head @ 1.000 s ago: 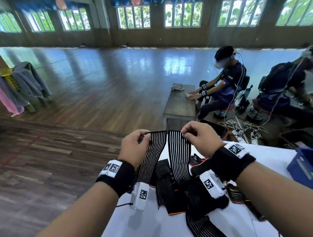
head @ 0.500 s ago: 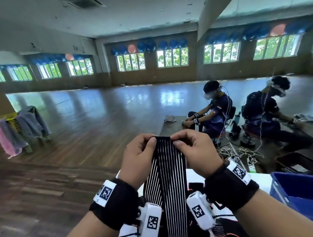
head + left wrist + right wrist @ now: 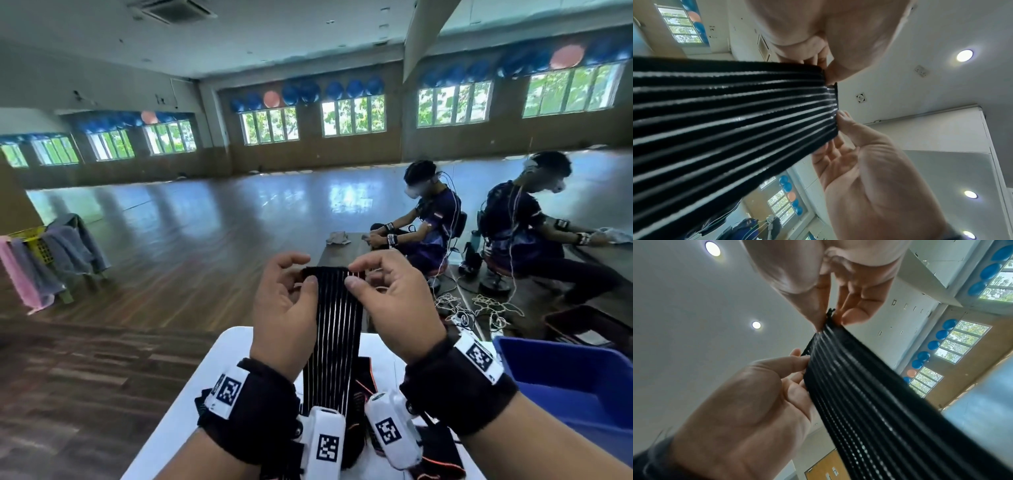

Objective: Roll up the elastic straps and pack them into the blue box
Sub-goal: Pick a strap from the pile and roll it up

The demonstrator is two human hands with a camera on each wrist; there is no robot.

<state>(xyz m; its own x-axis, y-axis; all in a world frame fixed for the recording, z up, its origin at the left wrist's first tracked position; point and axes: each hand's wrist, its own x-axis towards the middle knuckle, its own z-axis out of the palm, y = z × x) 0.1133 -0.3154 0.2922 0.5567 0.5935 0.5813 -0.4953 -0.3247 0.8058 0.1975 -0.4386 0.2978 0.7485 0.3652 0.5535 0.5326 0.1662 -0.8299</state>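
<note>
I have one strap (image 3: 337, 329) lifted off the table (image 3: 191, 383) and hanging straight down from its top end, which I read as the setup for starting a tight roll from that end. My left hand (image 3: 284, 315) pinches the top left corner between thumb and curled fingers, and my right hand (image 3: 394, 308) pinches the top right corner the same way; the wrist views show each thumb pressed against fingertips with the fabric edge between. Holding both corners keeps the end flat and square, so the first turn should go on even.

The strap is a flat woven band, black with thin pale ribs running its length, and it looks stretchy and limp. Its lower part drops behind my wrists towards more dark straps (image 3: 363, 383) heaped on the near part of the table. The blue box (image 3: 565, 373) sits at the table's right edge, open side up, a hard plastic bin with straight walls; what it holds I cannot tell.
</note>
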